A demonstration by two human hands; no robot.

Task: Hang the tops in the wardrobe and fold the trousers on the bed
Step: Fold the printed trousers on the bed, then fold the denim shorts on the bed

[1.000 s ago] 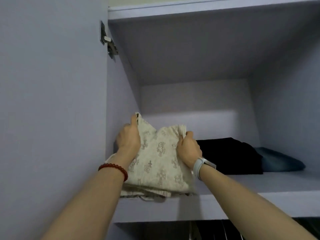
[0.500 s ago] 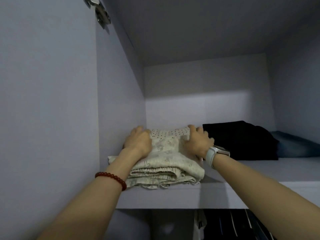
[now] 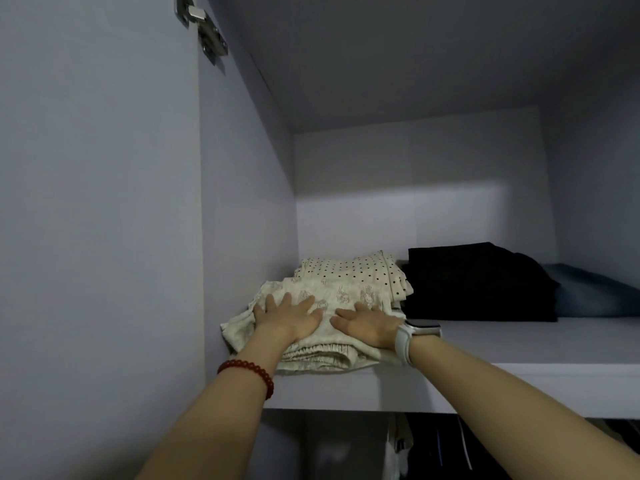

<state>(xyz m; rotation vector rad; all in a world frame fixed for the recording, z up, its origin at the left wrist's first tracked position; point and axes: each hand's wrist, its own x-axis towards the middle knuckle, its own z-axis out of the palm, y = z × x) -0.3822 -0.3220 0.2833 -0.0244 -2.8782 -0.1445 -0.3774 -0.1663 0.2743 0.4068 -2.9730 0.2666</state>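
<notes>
Hands: both lie flat, fingers straight and spread, on top of the folded cream trousers; neither curls round anything.
Left hand [image 3: 289, 315]: presses the left half of the fold, a red bead bracelet [image 3: 247, 370] on its wrist.
Right hand [image 3: 369, 323]: presses the right half, beside the left hand but apart from it, a white watch [image 3: 410, 336] on its wrist.
Cream trousers [image 3: 332, 355]: folded, printed with a faint pattern, waistband toward the front, lying at the left end of the wardrobe shelf [image 3: 502, 372] against the side wall.
Dotted garment [image 3: 353, 268]: folded, just behind the cream trousers and touching them.
Black garment [image 3: 474, 282]: folded, to the right of the dotted one, touching it.
Blue garment [image 3: 595, 292]: further right on the same shelf, partly behind the black one.
Below the shelf: dark clothes [image 3: 443, 448] seem to hang there; too dim to tell what they are.
Done, by my judgement: this pair is folded and set down; several folded pieces are stored.
Left: only a last pat and letting go for this pair; the bed is out of view, so I cannot tell what remains there.
</notes>
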